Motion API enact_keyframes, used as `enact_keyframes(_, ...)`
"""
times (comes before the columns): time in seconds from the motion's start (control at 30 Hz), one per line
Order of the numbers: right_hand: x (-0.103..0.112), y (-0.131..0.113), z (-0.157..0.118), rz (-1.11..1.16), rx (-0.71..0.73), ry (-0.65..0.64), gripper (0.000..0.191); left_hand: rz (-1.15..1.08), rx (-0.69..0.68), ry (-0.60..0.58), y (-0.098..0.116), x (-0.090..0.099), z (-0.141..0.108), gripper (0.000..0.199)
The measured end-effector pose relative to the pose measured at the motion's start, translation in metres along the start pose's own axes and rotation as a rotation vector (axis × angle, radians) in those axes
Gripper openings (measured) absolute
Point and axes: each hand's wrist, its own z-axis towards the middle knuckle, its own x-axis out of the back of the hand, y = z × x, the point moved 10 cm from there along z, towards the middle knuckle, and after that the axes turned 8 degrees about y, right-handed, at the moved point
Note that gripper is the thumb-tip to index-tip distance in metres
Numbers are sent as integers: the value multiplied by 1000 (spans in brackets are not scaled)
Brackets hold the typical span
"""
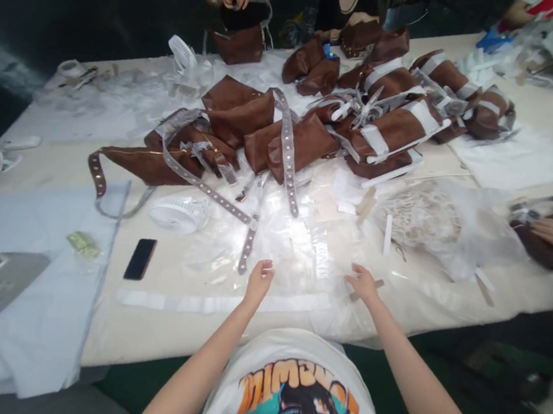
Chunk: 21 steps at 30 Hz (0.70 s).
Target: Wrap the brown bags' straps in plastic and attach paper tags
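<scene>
- Between the left hand (259, 279) and right hand (365, 285), clear film (296, 253) lies rumpled on the worktop (155, 333).
- Left fingers curl, their hold impossible to tell; right fingers stand parted, seemingly released.
- Thin film probably wants a light, single-layer touch.
- Neither its heading nor long axis can be told.

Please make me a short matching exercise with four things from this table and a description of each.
Column one:
1. Phone
2. Green packet
3. Brown bags
4. Clear plastic

Column two:
A. See-through, between the left hand and right hand
B. Heaped together
C. On the pale cloth
D. Flat, dark-screened

Pairs: 1-D, 2-C, 3-B, 4-A
</scene>
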Motion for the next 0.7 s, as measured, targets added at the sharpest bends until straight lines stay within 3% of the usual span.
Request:
enact_keyframes(0.1, -18, -23, 0, -85, 181, 54, 47, 102, -105, 138, 5, 19, 24, 50)
enact_keyframes(0.2, -68, -50, -16, -159, 320, -48, 42, 311, -343, 67, 35, -1, 43, 65)
enact_keyframes(0.27, -104, -58, -22, -194, 313, -133, 36, 427, -456, -25, 49, -21, 52, 50)
enact_keyframes(0.33, -131, -60, -20, -245, 287, -172, 33, 451, -465, -63, 53, -27, 63, 32)
enact_keyframes(0.4, -146, -58, -10, -314, 248, -171, 32, 471, -447, -50, 50, -16, 71, 28)
enact_keyframes(0.5, -157, -57, 6, -415, 193, -138, 32, 495, -406, 3, 33, 18, 70, 32)
enact_keyframes(0.6, -170, -58, 16, -485, 130, -128, 36, 493, -360, 54, 11, 53, 51, 39)
enact_keyframes(0.7, -185, -58, 18, -520, 46, -131, 51, 450, -312, 87, -7, 70, 25, 45)
